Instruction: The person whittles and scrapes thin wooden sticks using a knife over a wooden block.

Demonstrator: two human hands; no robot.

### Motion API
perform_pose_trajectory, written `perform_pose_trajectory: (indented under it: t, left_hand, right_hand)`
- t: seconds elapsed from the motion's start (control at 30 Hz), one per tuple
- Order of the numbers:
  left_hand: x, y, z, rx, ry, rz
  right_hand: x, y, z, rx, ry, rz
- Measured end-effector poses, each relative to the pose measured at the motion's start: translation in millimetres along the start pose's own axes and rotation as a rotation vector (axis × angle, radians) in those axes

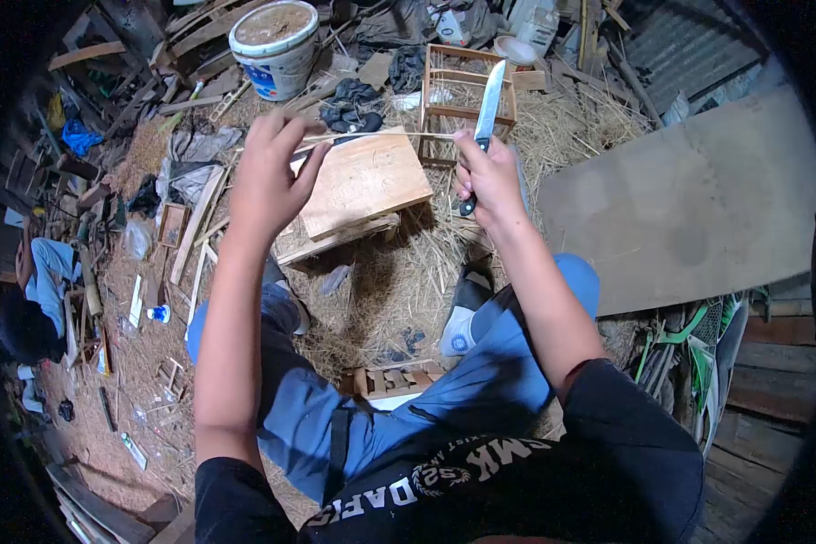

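My right hand [490,177] is closed round the black handle of a knife [490,102], whose blade points up. A thin light strip [390,135] runs from the thumb of that hand across to my left hand [276,168]. The fingers of my left hand are apart and slightly blurred, close to the strip's other end; whether they touch it I cannot tell. Below and between the hands stands a pale wooden block [363,181]. Just behind the block lies a dark object, partly hidden by the left hand.
A bucket [276,54] stands at the back left. Behind the block is a small wooden frame [467,82]. A large flat board [684,204] lies at the right. Straw and wood scraps cover the ground. Another person [50,281] sits at the far left.
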State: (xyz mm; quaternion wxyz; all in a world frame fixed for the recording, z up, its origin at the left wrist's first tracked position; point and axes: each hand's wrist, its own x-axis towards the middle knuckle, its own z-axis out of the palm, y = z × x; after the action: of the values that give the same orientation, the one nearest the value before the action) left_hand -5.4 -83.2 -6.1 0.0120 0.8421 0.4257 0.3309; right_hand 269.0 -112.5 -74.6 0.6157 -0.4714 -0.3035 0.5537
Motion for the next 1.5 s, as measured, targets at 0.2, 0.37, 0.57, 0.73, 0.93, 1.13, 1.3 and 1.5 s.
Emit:
perform_pose_trajectory:
  t: [0.2,0.37,0.57,0.73,0.93,1.13,1.3,1.5]
  left_hand:
    - [-15,-47,29,-0.133,-0.223,0.033]
    - [-53,-89,65,-0.299,-0.373,-0.097]
    - [-118,-130,86,-0.431,-0.602,-0.415]
    - [-141,-167,84,-0.491,-0.655,-0.433]
    - [-136,-203,74,-0.428,-0.760,-0.516]
    - [-101,-241,67,-0.410,-0.671,-0.389]
    - [-88,-297,80,-0.350,-0.600,-0.240]
    - [-45,-297,90,-0.264,-0.569,-0.221]
  right_hand:
    - [8,13,1,-0.010,-0.067,0.126]
    - [23,30,-4,-0.125,-0.033,0.262]
    - [42,88,16,-0.349,-0.048,0.451]
    - [46,153,13,-0.545,-0.121,0.549]
    - [55,188,-13,-1.060,-0.010,0.096]
    - [53,171,-10,-1.439,0.099,-0.128]
    - [23,185,25,-1.485,0.188,-0.114]
    - [-24,223,79,-1.286,-0.166,-0.180]
